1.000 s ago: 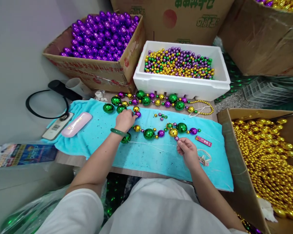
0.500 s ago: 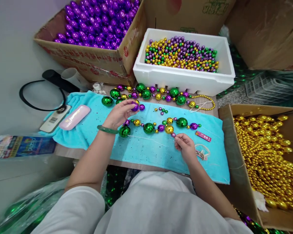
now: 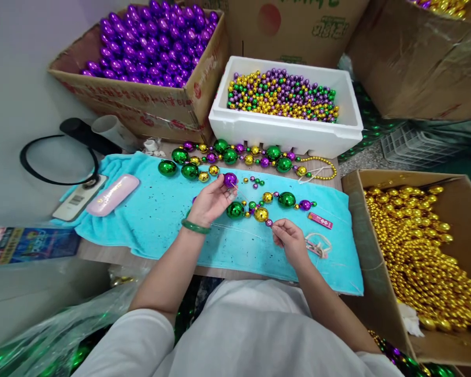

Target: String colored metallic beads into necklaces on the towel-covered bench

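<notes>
In my left hand (image 3: 213,201), with a green bangle at its wrist, a shiny purple bead (image 3: 230,179) is held between thumb and fingers above the towel. My right hand (image 3: 288,236) pinches the end of a bead strand (image 3: 261,214), just beside a small purple bead (image 3: 269,223). Green, gold and purple beads make up this strand, which lies on the turquoise towel (image 3: 168,214), partly hidden behind my left hand. Several small loose beads (image 3: 255,183) rest beyond it. Farther back lies a longer bead strand (image 3: 230,156) with a gold beaded loop.
At the back stand a carton (image 3: 141,94) of purple beads and a white foam box (image 3: 286,133) of small mixed beads. A carton (image 3: 372,230) of gold beads is at right. On the towel lie a pink case (image 3: 113,195), a phone (image 3: 79,198) and a pink label (image 3: 320,220).
My left hand has moved right, toward my right hand, bringing a purple bead over the strand. My right hand keeps its pinch at the strand's end. The view has shifted slightly.
</notes>
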`<state>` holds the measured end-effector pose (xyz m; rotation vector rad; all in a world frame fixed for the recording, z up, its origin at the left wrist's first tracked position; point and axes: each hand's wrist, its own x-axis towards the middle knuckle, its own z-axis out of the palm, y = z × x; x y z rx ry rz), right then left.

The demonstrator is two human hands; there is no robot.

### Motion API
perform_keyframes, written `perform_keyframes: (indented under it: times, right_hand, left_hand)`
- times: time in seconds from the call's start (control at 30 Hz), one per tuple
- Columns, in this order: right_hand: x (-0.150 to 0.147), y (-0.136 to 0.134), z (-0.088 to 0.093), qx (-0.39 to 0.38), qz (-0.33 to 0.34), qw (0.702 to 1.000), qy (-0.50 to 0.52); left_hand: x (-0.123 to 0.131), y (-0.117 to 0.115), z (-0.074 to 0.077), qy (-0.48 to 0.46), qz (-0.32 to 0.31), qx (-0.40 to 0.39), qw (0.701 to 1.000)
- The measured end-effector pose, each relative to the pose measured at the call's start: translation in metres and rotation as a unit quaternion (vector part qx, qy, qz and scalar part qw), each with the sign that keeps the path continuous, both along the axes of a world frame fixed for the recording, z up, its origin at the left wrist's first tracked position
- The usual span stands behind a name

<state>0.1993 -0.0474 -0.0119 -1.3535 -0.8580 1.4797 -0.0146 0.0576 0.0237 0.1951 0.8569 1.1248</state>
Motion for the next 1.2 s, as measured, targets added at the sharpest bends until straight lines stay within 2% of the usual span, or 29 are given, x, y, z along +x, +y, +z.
perform_keyframes:
  times: [0.27, 0.57, 0.7, 0.9, 1.2]
  right_hand:
    - [0.001, -0.001, 0.001, -0.008, -0.006, 1.0, 0.002]
    - [0.002, 0.001, 0.0, -0.007, -0.012, 1.0, 0.003]
    - [0.003, 0.001, -0.001, 0.001, -0.01, 1.0, -0.011]
    - [0.004, 0.002, -0.002, -0.003, -0.011, 1.0, -0.012]
    - [0.005, 0.002, -0.007, -0.004, -0.008, 1.0, -0.014]
  left_hand:
    - [-0.001, 0.0, 0.004, -0.009, 0.012, -0.004, 1.0]
    - [-0.001, 0.0, 0.002, 0.009, -0.006, 0.009, 1.0]
    - [-0.001, -0.003, -0.001, 0.051, -0.011, 0.048, 0.997]
    - [0.002, -0.013, 0.001, 0.089, -0.075, 0.118, 0.986]
    - [0.007, -0.017, 0.004, 0.096, -0.041, 0.142, 0.984]
